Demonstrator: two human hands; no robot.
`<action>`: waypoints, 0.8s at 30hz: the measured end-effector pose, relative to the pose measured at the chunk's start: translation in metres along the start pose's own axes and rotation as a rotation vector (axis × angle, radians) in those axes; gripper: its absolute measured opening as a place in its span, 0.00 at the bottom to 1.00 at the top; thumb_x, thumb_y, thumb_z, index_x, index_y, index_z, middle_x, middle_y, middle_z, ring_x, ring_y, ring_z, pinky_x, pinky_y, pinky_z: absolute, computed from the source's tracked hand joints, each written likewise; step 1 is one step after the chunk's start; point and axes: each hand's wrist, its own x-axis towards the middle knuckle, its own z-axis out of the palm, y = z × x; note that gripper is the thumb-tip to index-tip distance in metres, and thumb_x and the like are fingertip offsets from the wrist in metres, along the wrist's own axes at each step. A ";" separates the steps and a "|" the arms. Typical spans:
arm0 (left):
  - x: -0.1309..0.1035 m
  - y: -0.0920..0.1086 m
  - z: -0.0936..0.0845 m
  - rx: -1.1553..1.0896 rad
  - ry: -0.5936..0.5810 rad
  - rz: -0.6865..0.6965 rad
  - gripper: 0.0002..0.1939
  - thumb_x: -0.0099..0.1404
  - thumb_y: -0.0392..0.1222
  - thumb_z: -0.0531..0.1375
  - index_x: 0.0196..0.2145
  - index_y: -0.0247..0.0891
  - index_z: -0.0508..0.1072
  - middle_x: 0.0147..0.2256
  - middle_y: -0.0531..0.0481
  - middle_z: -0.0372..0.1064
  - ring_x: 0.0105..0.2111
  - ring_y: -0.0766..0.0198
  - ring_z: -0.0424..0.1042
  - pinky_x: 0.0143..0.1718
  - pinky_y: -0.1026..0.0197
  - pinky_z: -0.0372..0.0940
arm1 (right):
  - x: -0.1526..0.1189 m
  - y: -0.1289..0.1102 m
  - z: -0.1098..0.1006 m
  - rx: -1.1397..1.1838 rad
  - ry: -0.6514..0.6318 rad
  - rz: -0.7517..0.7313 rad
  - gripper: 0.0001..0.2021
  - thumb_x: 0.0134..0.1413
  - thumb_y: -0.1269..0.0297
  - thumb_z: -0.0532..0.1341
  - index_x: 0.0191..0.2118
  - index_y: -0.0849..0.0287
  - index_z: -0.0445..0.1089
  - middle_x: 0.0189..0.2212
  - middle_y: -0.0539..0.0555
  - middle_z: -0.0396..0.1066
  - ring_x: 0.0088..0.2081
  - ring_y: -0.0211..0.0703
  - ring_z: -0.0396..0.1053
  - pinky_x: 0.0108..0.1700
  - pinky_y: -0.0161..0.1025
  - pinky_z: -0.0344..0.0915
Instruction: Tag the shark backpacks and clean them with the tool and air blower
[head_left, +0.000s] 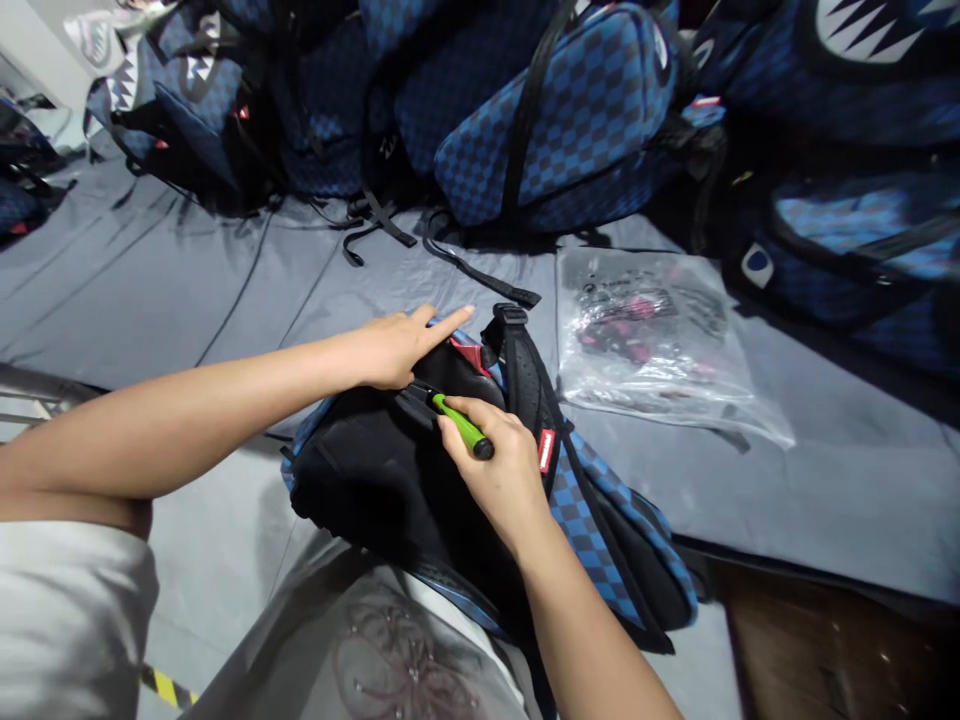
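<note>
A black and blue checkered backpack (420,480) lies across the table's front edge and my lap, its black back panel facing up. My left hand (394,345) grips its upper edge, the index finger stretched out and the thumb near the tool's tip. My right hand (502,460) is wrapped around a green-handled tool (466,428) with a black end cap. Its thin dark shaft points at the black fabric beside my left thumb; the very tip is hidden. Right of my hand runs a padded shoulder strap (525,375) with a red label (546,450).
A clear plastic bag (649,340) with dark and pink items lies to the right on the grey-covered table (847,460). Several blue checkered backpacks (570,110) line the back, their loose straps (480,270) trailing forward. A metal rail (45,385) shows at the left edge.
</note>
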 end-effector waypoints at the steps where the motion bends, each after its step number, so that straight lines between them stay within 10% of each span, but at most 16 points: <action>1: 0.000 -0.001 0.000 -0.027 -0.008 -0.010 0.56 0.59 0.33 0.58 0.70 0.51 0.22 0.67 0.38 0.47 0.55 0.54 0.67 0.49 0.58 0.65 | 0.001 0.000 -0.001 0.005 -0.007 0.003 0.09 0.60 0.63 0.60 0.43 0.55 0.75 0.42 0.55 0.79 0.42 0.49 0.77 0.45 0.45 0.70; 24: 0.011 -0.008 0.002 -0.105 -0.094 0.003 0.56 0.60 0.31 0.59 0.70 0.48 0.23 0.67 0.35 0.42 0.54 0.53 0.69 0.47 0.60 0.67 | 0.012 -0.013 0.014 -0.074 -0.013 -0.016 0.08 0.60 0.64 0.61 0.42 0.57 0.75 0.40 0.54 0.79 0.42 0.46 0.76 0.46 0.44 0.65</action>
